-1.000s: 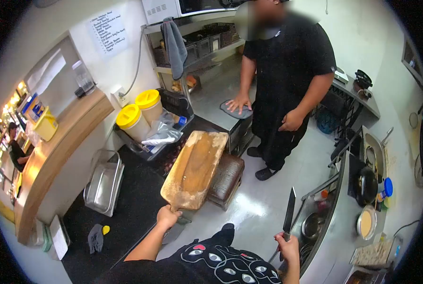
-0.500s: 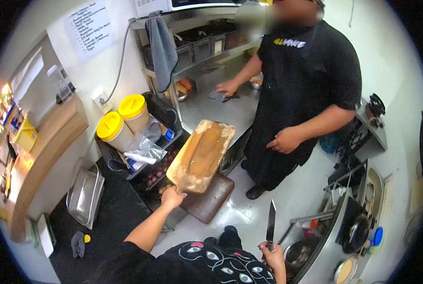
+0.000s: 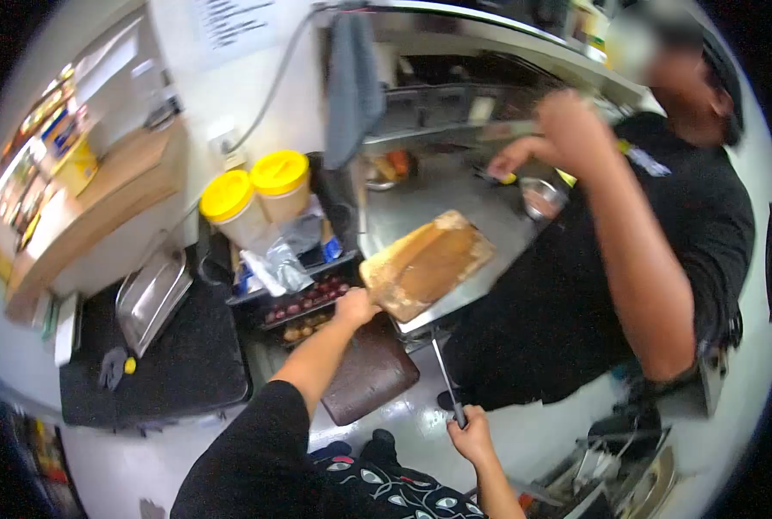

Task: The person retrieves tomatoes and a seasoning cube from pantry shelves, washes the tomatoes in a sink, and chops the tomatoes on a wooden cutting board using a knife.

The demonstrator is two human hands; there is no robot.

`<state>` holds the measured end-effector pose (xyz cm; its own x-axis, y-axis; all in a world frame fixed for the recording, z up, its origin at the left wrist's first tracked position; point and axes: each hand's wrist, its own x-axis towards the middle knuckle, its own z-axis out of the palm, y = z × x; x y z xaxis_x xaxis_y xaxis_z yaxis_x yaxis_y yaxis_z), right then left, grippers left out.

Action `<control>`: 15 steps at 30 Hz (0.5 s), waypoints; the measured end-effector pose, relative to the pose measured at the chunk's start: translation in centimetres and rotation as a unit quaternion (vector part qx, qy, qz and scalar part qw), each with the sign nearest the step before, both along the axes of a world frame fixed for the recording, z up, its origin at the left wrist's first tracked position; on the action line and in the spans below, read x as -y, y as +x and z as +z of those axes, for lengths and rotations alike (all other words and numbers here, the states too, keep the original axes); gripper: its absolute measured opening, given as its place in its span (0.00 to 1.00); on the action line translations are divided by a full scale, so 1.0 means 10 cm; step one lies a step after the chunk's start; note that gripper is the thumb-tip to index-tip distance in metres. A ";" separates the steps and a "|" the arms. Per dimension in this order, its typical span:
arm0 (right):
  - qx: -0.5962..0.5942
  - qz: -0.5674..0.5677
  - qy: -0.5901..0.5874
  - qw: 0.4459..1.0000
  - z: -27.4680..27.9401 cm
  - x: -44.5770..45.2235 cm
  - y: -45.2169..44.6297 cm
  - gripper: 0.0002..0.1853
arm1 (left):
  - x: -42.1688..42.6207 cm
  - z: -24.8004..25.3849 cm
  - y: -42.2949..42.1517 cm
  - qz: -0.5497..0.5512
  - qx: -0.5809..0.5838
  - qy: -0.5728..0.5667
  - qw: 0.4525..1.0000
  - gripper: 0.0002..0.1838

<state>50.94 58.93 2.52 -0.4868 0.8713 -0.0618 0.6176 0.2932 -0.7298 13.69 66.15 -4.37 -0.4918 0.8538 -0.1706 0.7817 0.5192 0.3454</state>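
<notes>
Head view: right fingers [image 3: 465,432] clamp a knife [image 3: 460,417], its thin metal blade pointing toward a wooden board [image 3: 429,266]; left fingers [image 3: 357,308] clamp that board's near end, its rectangular face scuffed and pale-edged; beyond the board lies a steel worktop [image 3: 446,183].

I am looking into a working kitchen, and its fittings are suggesting a commercial one rather than a home. A stainless-steel counter [image 3: 412,201] is running beneath a shelf of dark bins [image 3: 442,108], with a bowl of food [image 3: 389,170] sitting on it. Yellow-lidded tubs [image 3: 280,176] are standing near a tray of round, dark red produce [image 3: 312,297]. At the left, a deep steel pan [image 3: 151,298] is resting on a black tabletop [image 3: 187,372]. A person in black [image 3: 559,320] is standing at the counter, while a wooden board [image 3: 429,268] and a knife [image 3: 443,368] are being held nearby. Past a curved wooden ledge [image 3: 114,203], a bright space [image 3: 36,177] is showing, too blurred to read.
</notes>
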 end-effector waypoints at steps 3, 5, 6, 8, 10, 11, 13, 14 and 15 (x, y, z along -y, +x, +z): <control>0.009 0.049 0.054 0.997 0.08 -0.53 -0.34 0.10 | 0.05 0.30 0.23 0.044 -0.036 0.026 0.998 0.24; 0.022 0.023 0.080 0.996 -0.02 -0.85 -0.64 0.12 | 0.34 0.32 0.25 0.045 -0.041 0.228 0.972 0.21; 0.030 0.026 0.103 0.994 -0.01 -1.02 -0.75 0.13 | 0.55 0.32 0.29 0.020 -0.059 0.269 0.961 0.19; 0.035 0.026 0.139 0.989 -0.15 -1.41 -1.01 0.15 | 1.10 0.13 0.31 -0.047 -0.065 0.318 0.945 0.17; 0.030 0.015 0.180 0.983 -0.35 -1.83 -1.32 0.17 | 1.92 -0.10 0.39 -0.075 -0.048 0.259 0.962 0.14; 0.019 0.010 0.203 0.979 -0.51 -2.02 -1.44 0.18 | 2.41 -0.23 0.50 -0.059 -0.045 0.185 0.980 0.14; 0.077 0.013 0.230 0.970 -0.60 -2.28 -1.60 0.20 | 3.59 -0.97 0.66 0.004 0.043 0.043 0.998 0.15; 0.093 0.021 0.191 0.977 -0.62 -2.36 -1.71 0.20 | 4.15 -1.16 0.83 0.098 0.118 -0.187 0.970 0.17; 0.113 0.021 0.163 0.980 -0.53 -2.43 -1.80 0.20 | 4.73 -1.31 0.95 0.116 0.137 -0.322 0.930 0.18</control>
<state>32.90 83.23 -2.75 -0.5289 0.8420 0.1062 0.7351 0.5170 -0.4385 23.21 18.84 -17.51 -0.5134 0.4074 -0.7553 0.5516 0.8309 0.0733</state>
